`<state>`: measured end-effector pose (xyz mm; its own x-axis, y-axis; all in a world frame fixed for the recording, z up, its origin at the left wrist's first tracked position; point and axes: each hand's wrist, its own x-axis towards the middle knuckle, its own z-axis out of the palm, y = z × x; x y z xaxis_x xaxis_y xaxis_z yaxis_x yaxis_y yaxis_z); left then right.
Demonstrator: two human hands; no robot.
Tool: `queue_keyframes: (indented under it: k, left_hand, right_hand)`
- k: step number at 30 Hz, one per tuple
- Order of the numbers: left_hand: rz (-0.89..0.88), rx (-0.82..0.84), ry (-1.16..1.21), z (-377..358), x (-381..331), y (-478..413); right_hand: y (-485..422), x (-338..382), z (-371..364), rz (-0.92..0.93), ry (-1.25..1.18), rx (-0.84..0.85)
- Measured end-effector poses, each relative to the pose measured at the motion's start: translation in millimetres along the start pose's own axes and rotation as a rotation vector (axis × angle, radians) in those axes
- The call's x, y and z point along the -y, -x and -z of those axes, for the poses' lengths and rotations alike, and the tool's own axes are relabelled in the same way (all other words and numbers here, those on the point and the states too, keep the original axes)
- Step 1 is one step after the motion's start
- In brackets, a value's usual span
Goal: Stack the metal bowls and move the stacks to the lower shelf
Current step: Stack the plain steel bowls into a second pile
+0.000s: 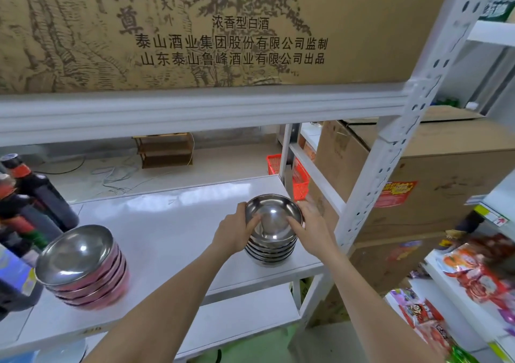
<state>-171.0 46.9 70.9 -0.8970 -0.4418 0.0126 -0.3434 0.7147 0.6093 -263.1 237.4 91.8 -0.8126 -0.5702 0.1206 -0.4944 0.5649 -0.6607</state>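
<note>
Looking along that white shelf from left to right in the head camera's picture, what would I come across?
Dark sauce bottles with red caps → stack of pink-sided metal bowls → the person's left hand → stack of plain silver metal bowls → right hand → white perforated shelf post.

Bare white shelf board [167,223] is lying open between the pink-sided metal bowl stack [83,268] and the plain steel bowl stack [271,240]; dark sauce bottles [36,195] are crowding the left end.

White metal shelving [390,151], cardboard boxes [434,153], pale floor [223,165].
</note>
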Motion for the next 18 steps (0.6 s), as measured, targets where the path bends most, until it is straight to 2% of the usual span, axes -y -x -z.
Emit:
queue_keyframes:
  k: [5,18]
  left_hand:
    - [0.015,0.0,-0.054,-7.8,9.3,0.9]
    - [0.037,0.011,-0.043,-6.8,18.1,-3.2]
  right_hand:
    - [3.3,-1.8,-10.1,0.042,0.038,-0.044]
    - [0.1,-8.3,-24.0,-0.159,-0.029,0.055]
